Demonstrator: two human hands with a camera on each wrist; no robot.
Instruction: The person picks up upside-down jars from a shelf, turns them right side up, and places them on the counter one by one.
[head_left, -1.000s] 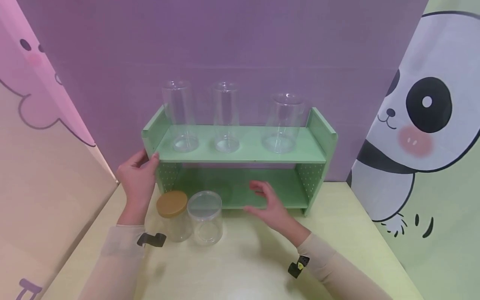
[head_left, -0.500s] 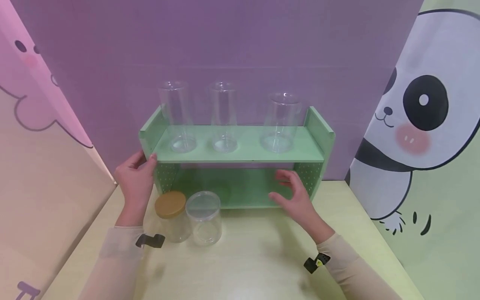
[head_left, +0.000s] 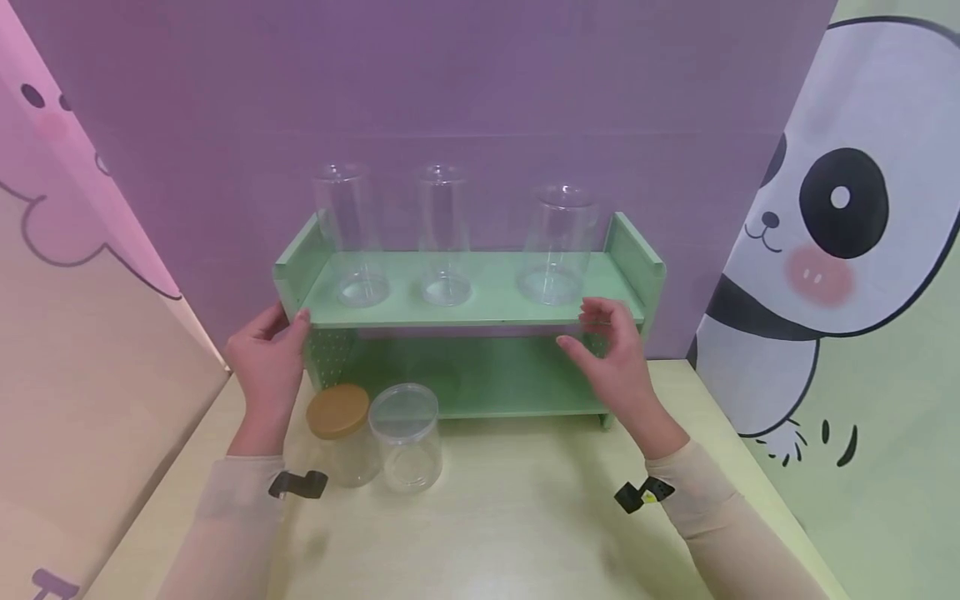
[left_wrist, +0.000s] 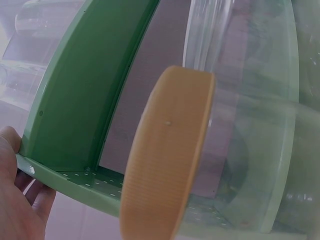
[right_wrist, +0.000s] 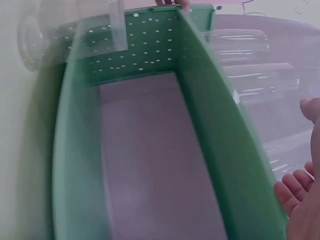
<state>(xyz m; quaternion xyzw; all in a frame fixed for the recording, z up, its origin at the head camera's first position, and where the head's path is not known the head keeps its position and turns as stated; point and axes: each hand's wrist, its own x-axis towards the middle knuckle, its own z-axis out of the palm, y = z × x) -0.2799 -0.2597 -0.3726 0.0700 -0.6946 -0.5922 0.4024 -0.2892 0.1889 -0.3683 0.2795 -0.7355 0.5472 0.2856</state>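
Observation:
A green two-tier shelf (head_left: 491, 287) stands on the table in the head view. My left hand (head_left: 266, 358) grips its left side panel, thumb at the front edge and fingers round the outer side. Three clear cylindrical containers stand upright on the upper board: a tall one (head_left: 348, 221) at left, a narrower one (head_left: 444, 229) in the middle, a wider, shorter one (head_left: 557, 242) at right. My right hand (head_left: 618, 367), fingers and thumb spread and holding nothing, is before the board's right end, below the wider container. In the right wrist view, that hand (right_wrist: 305, 205) appears at the right edge.
Before the shelf's left half stand a clear jar with an orange-brown lid (head_left: 339, 412) and a clear jar with a translucent lid (head_left: 408, 442), side by side on the pale table (head_left: 480, 533). A purple wall (head_left: 480, 75) rises behind; patterned panels flank both sides.
My right hand has moved right and up, from before the lower tier's middle to the upper board's right end. The left hand keeps its grip on the side panel.

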